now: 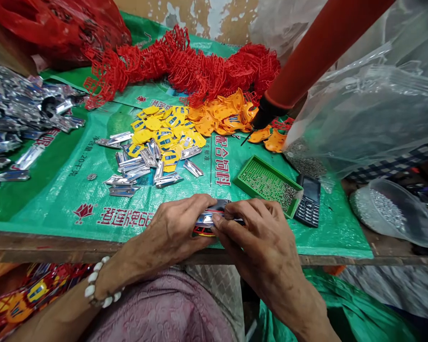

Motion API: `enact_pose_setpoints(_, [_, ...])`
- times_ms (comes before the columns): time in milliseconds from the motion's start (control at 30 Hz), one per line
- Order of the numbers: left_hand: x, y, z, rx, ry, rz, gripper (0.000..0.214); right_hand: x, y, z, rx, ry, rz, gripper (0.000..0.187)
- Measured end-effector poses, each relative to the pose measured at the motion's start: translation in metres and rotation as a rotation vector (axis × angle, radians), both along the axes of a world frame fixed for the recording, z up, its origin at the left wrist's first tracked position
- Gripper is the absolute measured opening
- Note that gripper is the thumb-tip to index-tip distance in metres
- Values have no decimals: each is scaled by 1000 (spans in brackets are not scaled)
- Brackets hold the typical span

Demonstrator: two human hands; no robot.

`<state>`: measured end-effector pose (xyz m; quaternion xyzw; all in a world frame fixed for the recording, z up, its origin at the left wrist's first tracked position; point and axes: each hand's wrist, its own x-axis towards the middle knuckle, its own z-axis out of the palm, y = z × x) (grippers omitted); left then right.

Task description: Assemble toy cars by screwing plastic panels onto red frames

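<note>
My left hand (176,230) and my right hand (257,237) meet at the table's near edge, both closed on one small toy piece (209,219): a shiny silver plate over red and yellow plastic. Fingers cover most of it. Farther out on the green sheet (57,190) lie several loose silver plates (139,168) and a heap of yellow plastic pieces (164,133). Orange pieces (221,114) and a tangle of red plastic frames (185,64) sit behind them.
A green tray of small screws (267,183) and a black mobile phone (308,199) lie right of my hands. A clear bowl of screws (392,211) and clear bags (371,109) fill the right. An orange-handled tool (306,52) reaches down. More silver plates (17,109) pile left.
</note>
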<state>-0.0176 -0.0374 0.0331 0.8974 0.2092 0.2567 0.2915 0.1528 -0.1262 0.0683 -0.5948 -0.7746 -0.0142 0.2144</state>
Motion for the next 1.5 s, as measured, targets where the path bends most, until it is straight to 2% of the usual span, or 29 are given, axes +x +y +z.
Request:
enact_pose_setpoints(133, [-4,5,6,-88,-1,-83,37,1,1,1,-4,56,10,10])
enact_pose_setpoints(233, [-7,8,10,-148,-23,-110,27,4,1,-2,2,157,27,9])
enact_pose_setpoints(333, [-6,9,11,-172,-18,-79,22,6,-4,-12,78,292,2,21])
enact_pose_setpoints(467, [-2,12,13,-235,-8,-67,24,4,-14,-31,147,609,-79,33])
enact_pose_setpoints(567, [1,16,17,-278,-5,-101,21,3,-18,-41,181,746,-152,33])
enact_pose_setpoints(833, [-4,19,19,-245,58,-89,24,4,-21,-49,207,778,-206,22])
enact_pose_setpoints(1033, [-6,17,18,-173,50,-102,25,9,-19,-54,211,746,-118,23])
enact_pose_setpoints(1200, [-8,17,12,-58,-29,-119,24,12,-17,-50,222,647,-104,16])
enact_pose_setpoints(1500, [-7,18,2,-2,-70,-106,25,8,-8,-35,224,489,-80,14])
